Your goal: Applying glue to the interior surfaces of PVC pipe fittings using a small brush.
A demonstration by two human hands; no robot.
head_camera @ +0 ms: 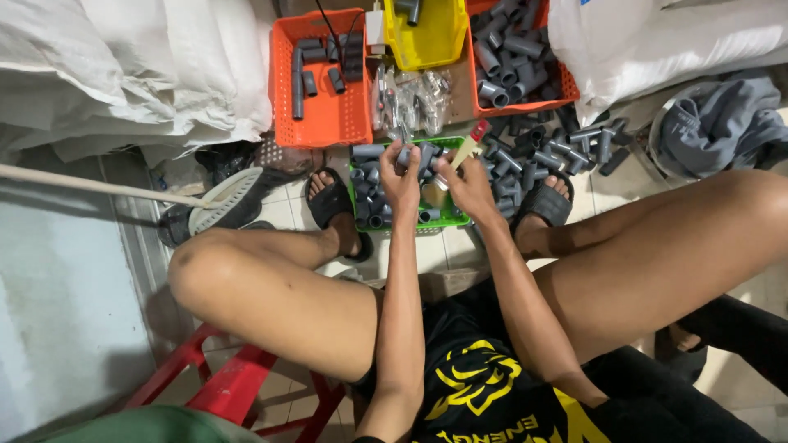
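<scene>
Left hand [400, 176] fingers pinch fitting [404, 156] (raised).

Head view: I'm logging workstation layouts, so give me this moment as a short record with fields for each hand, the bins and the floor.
left hand: raised over the green basket, holding a short grey pipe fitting
right hand: holding a thin brush with a red tip
bins: left orange basket with a few grey fittings; right orange basket piled with them; yellow bin between
floor: loose heap of grey fittings beside the right foot
seat: red stool
</scene>
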